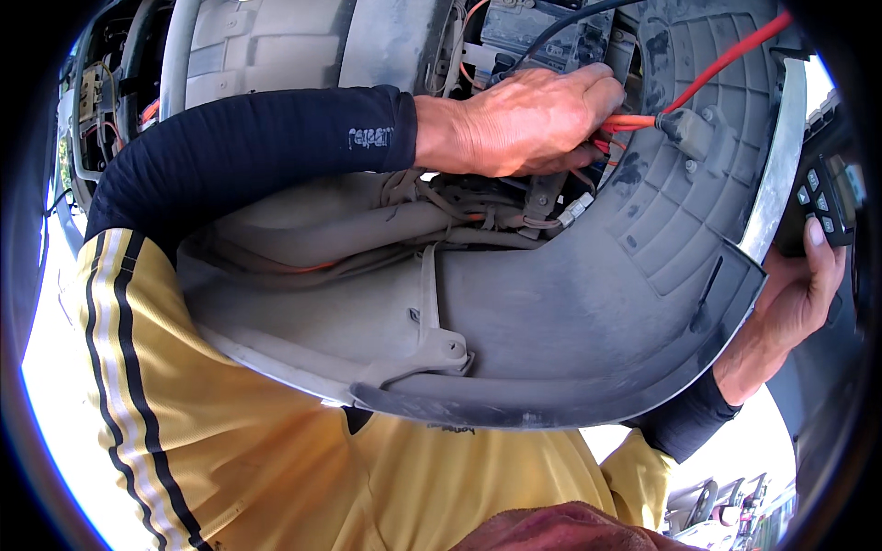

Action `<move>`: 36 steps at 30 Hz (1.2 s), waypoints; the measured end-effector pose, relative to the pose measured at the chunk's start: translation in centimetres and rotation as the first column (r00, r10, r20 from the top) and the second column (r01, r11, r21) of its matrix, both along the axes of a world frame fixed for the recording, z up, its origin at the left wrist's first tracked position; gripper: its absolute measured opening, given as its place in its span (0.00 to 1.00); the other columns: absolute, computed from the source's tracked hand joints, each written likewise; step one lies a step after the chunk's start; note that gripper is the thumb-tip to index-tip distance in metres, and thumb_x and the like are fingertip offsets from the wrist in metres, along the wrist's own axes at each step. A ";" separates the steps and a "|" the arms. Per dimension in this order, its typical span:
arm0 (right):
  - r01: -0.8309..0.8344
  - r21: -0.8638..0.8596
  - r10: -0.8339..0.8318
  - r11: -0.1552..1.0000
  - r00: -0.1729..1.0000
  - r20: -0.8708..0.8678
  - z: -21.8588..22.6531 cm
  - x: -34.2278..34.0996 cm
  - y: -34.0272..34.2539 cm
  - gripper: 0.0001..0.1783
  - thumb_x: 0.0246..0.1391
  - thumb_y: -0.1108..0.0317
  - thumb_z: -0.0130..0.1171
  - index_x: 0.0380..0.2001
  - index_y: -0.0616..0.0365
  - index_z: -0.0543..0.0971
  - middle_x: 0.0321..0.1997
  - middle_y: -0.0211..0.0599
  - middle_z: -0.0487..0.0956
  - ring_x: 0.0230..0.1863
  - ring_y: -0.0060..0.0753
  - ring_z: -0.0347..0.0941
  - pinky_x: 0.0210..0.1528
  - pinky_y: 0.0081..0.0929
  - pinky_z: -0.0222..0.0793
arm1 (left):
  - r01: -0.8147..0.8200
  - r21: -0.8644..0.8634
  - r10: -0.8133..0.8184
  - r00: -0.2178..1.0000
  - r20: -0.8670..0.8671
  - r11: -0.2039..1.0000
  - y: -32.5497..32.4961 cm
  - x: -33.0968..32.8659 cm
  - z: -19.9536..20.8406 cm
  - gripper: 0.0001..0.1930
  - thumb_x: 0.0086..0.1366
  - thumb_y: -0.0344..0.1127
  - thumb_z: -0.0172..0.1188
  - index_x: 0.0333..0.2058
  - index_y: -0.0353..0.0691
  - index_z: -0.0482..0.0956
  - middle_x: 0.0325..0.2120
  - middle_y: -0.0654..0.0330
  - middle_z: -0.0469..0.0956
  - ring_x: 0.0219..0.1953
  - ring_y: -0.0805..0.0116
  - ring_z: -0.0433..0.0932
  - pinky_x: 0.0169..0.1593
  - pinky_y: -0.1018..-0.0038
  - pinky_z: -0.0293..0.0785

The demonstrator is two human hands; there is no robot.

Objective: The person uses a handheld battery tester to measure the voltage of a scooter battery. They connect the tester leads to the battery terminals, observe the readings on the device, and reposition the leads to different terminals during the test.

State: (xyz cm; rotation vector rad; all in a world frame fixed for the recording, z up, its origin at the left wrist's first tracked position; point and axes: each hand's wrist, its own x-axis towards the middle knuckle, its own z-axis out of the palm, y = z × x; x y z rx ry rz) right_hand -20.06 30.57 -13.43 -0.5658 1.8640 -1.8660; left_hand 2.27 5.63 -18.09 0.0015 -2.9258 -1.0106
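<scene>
My left hand [537, 119] reaches in a dark sleeve into the opening of a vehicle's dusty grey plastic panel [570, 321]. Its fingers are closed around the end of a red cable [726, 66], where orange-red parts stick out; the fingertips and the exact grip are hidden. Just beyond that hand sits a battery [528, 32] with a black cable [574, 16]. At the far right my right hand [795, 289] holds a dark handheld meter [827, 197] with several buttons, its thumb resting on the lower part by the buttons.
Below the left hand run wrapped wiring harnesses [340, 234] and a white connector [576, 210]. A grey-black rubbery piece [687, 134] lies on the panel beside the red cable. A bracket [432, 344] rises near the panel's curved front edge. Metal bars [179, 55] stand at the far left.
</scene>
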 end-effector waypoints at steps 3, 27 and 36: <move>0.012 -0.002 -0.012 1.000 1.000 0.007 0.2 0.3 -0.2 0.27 0.63 0.62 0.59 0.62 0.62 0.71 0.58 0.43 0.75 0.64 0.36 0.69 0.67 0.42 0.63 | -0.047 0.014 0.047 0.999 0.008 0.999 0.3 -0.4 -0.2 0.22 0.59 0.32 0.72 0.43 0.35 0.66 0.38 0.49 0.70 0.41 0.42 0.77 0.41 0.54 0.75; -0.047 -0.078 0.051 0.996 0.998 0.046 0.1 0.3 -1.2 0.24 0.63 0.68 0.58 0.59 0.69 0.72 0.57 0.44 0.78 0.60 0.36 0.73 0.68 0.40 0.62 | -0.083 0.032 0.080 0.993 0.092 0.996 1.0 -1.9 0.0 0.27 0.57 0.34 0.72 0.45 0.34 0.62 0.41 0.43 0.70 0.43 0.37 0.77 0.43 0.53 0.77; -0.032 -0.085 0.036 0.996 0.999 0.039 -0.2 0.1 -1.0 0.24 0.63 0.67 0.59 0.58 0.69 0.73 0.55 0.42 0.78 0.59 0.35 0.74 0.68 0.37 0.62 | -0.022 -0.104 0.030 0.997 0.075 0.994 0.7 -1.7 0.2 0.26 0.58 0.38 0.73 0.47 0.33 0.69 0.44 0.47 0.72 0.44 0.43 0.78 0.48 0.56 0.79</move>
